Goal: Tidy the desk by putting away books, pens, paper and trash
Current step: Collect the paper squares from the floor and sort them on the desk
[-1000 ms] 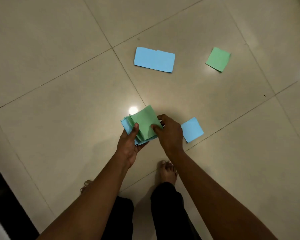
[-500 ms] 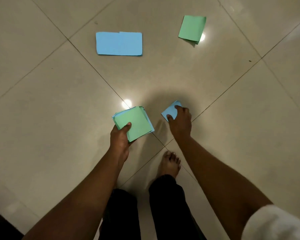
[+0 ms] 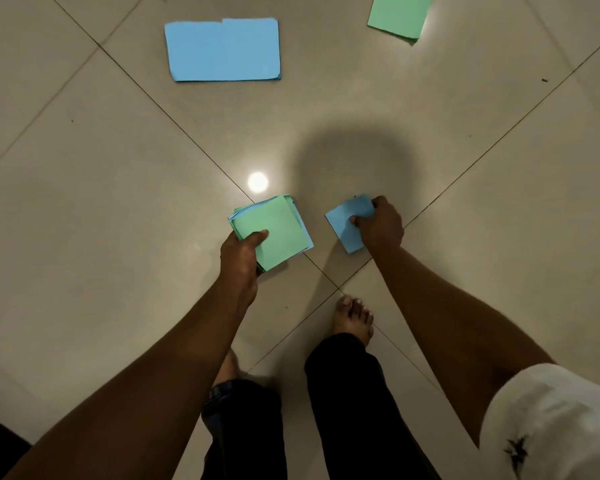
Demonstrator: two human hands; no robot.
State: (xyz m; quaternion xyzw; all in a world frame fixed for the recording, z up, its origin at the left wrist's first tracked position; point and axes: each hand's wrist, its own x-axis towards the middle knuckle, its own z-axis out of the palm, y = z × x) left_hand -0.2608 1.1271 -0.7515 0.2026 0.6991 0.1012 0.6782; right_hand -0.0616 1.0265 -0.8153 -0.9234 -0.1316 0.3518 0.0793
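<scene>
Paper squares, green and blue, make up a small stack (image 3: 274, 230) held in the left hand (image 3: 241, 254). In the head view, the thumb of that hand lies across the green top sheet and the fingers curl under the stack, so the hand is closed around it, above the tiled floor (image 3: 101, 202). Just to the right, apart from the stack, the right hand (image 3: 381, 226) pinches a single small blue sheet (image 3: 347, 223), with the thumb pressed on its upper face and the fingers bent over its far edge. Whether this sheet rests on the floor or is lifted off it cannot be told.

Farther off, a wider blue pile (image 3: 222, 50) lies flat on the floor at the upper left. A green pile (image 3: 399, 15) lies at the upper right and is partly cut by the frame edge. Both are well apart from the hands.

A round light reflection (image 3: 257, 181) shines on the tile just beyond the stack. Below the hands a bare foot (image 3: 352, 317) and dark trousers (image 3: 343, 393) show, and a white sleeve (image 3: 551, 420) covers the right upper arm.
</scene>
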